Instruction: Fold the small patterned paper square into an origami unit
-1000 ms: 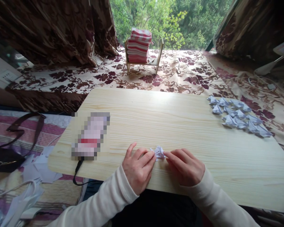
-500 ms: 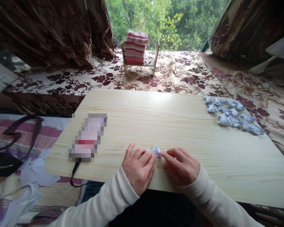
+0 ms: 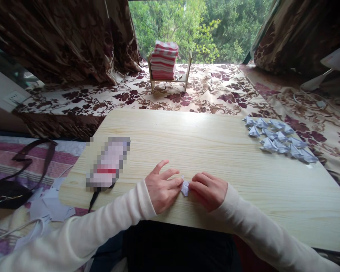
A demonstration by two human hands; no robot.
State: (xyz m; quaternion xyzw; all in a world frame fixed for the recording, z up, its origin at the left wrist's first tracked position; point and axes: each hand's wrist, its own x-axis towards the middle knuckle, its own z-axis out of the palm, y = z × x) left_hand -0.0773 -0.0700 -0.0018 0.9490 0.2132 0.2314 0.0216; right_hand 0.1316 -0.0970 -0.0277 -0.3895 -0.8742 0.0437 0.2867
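Observation:
A small folded white paper piece (image 3: 185, 188) is between my hands near the front edge of the table, one pointed tip upward. From the left, my left hand (image 3: 164, 188) pinches its side, with the other fingers raised and spread. My right hand (image 3: 208, 190) grips the opposite side, its fingers curled together; the thumb is mostly hidden. At the table's far right lie several folded white paper figures (image 3: 280, 136) in loose rows, out of reach of both hands.
On the pale wooden table (image 3: 215, 151), a blurred-out phone-like device (image 3: 109, 162) with a black cable lies left. Loose white papers (image 3: 52, 204) and a dark bag (image 3: 10, 192) rest on the striped bedding. Beyond, a small rack (image 3: 184, 77) holds folded pink-and-white cloths (image 3: 164, 62).
The folded paper has been turned, its tip now upright. My right hand has come in closer and curled its fingers. My left hand has spread its upper fingers. The camera view shifted slightly.

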